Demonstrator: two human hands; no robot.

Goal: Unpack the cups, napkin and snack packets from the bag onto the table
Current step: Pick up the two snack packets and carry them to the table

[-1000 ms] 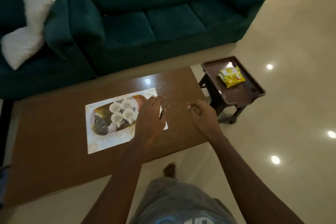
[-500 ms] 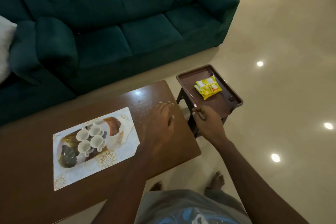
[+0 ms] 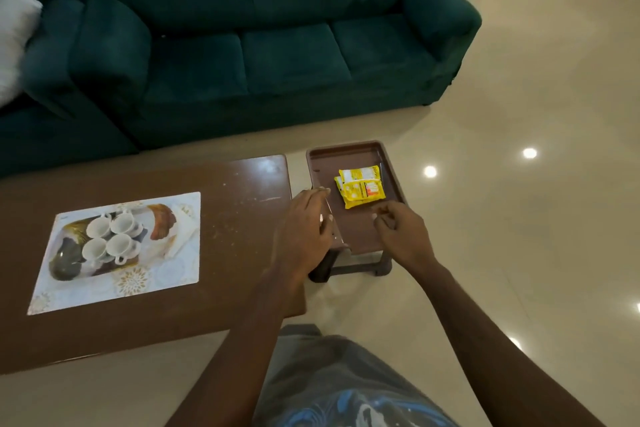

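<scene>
A: Well, where's everything?
B: Table (image 3: 235, 270) at nine o'clock bears four white cups (image 3: 110, 236); tray (image 3: 356, 229) at twelve bears yellow snack packets (image 3: 360, 189), print unreadable.
A: Fingers?
B: Left hand (image 3: 304, 236): straight, together, over the tray's nine o'clock rim. Right hand (image 3: 403, 234): curled; whether pinching anything, cannot tell.

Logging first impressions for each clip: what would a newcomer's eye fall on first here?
The bright yellow snack packets on the small brown tray table stand out first. The left hand and right hand are poised just short of them. Left of that, a pale mat on the coffee table shows four white cups.
</scene>
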